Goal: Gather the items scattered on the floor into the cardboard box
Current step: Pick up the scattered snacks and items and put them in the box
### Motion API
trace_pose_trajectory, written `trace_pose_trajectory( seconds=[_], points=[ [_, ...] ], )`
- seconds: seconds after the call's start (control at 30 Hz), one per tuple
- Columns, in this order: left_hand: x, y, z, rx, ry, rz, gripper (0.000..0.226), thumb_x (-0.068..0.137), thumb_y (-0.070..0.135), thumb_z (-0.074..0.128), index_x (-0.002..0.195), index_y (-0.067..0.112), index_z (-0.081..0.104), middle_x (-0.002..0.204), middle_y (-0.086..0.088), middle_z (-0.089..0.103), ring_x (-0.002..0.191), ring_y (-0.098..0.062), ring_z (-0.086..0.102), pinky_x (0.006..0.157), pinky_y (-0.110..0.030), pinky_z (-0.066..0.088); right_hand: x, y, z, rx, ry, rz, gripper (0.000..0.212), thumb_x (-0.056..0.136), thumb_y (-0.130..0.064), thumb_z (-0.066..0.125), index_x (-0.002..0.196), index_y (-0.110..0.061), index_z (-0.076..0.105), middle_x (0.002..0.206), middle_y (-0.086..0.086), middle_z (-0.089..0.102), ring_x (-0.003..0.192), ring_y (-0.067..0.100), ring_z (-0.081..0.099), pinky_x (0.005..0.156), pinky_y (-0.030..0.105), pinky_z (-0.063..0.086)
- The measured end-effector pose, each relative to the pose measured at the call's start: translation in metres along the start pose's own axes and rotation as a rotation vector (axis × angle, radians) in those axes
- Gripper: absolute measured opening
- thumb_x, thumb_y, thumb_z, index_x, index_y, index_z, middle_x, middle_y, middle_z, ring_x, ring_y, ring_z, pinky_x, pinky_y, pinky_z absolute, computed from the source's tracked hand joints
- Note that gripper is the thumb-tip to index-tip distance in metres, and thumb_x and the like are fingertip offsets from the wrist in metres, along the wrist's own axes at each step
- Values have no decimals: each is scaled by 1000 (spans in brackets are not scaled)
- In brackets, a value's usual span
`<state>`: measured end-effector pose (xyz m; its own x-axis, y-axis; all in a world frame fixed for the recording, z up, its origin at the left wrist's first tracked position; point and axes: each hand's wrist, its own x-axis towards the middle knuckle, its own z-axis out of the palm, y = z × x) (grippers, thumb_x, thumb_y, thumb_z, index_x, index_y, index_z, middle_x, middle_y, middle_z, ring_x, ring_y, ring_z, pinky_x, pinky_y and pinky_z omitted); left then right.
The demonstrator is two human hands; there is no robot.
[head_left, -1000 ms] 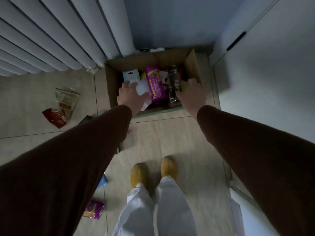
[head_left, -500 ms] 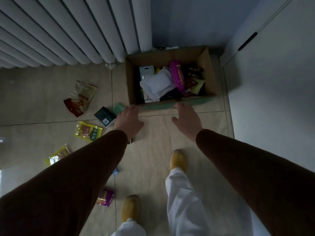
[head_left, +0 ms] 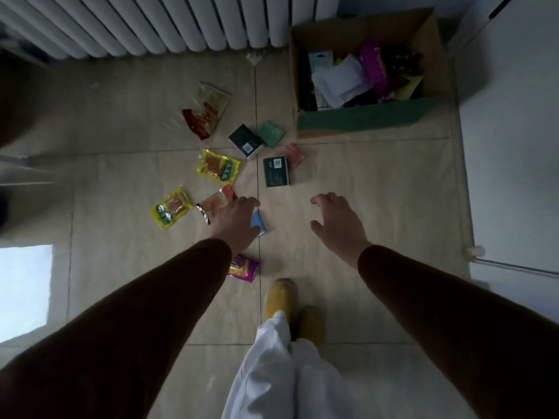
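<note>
The cardboard box (head_left: 360, 120) stands on the floor at the upper right, with packets and white paper inside. Several items lie scattered left of it: two yellow snack packets (head_left: 217, 165) (head_left: 171, 207), an orange packet (head_left: 215, 204), a red and beige packet (head_left: 206, 114), two dark boxes (head_left: 245, 141) (head_left: 275, 171), a green pack (head_left: 270, 133), a pink pack (head_left: 292, 155), a small blue item (head_left: 257, 221) and a purple packet (head_left: 243, 268). My left hand (head_left: 234, 221) hovers over the blue item, fingers apart. My right hand (head_left: 335, 222) is open above bare floor.
A white radiator (head_left: 145, 22) runs along the top wall. A white cabinet or door (head_left: 514, 146) borders the right side. My feet in yellow slippers (head_left: 279, 299) stand on the tiled floor below the hands. A bright patch of light (head_left: 24, 291) lies at the left.
Both hands have pulled back from the box, empty, toward the scattered items. The view has swung left and I have stepped, so the box now sits at the upper right.
</note>
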<state>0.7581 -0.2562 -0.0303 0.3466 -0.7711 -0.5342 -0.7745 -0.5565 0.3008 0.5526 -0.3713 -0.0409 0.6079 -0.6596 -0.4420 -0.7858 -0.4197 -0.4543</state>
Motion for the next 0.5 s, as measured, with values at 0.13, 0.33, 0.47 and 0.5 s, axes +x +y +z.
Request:
trace_pose_trajectory(
  seconds=[0.13,0.33,0.47,0.5],
  points=[
    [-49,-39,26,1,-4,-64,50,86,28,68,134,25,54,133,-3,59,119,-26,55,92,-38,47,-31,-18,39,-25,-15,-13,46,94,-19,62,138,-14,51,134,7,55,122,24,51,95,35,48],
    [-106,-87,46,-26,-12,-83,51,84,29,70,133,24,55,123,-3,63,111,-25,57,85,-38,48,-64,-70,89,-35,-13,-22,45,94,-20,63,137,-14,52,132,7,56,118,22,53,92,35,51],
    [-134,-143,47,-50,19,-82,49,85,30,69,131,22,56,120,-2,64,108,-23,59,82,-38,51,-71,-123,123,-64,-14,-40,42,95,-20,62,136,-16,53,131,6,55,116,22,52,91,35,51],
    [-140,-161,45,-56,24,-81,50,85,30,70,131,22,55,122,-2,63,111,-23,59,84,-38,52,-72,-139,132,-70,-14,-42,41,95,-20,62,135,-16,53,131,6,55,116,22,52,91,36,51]
  ],
)
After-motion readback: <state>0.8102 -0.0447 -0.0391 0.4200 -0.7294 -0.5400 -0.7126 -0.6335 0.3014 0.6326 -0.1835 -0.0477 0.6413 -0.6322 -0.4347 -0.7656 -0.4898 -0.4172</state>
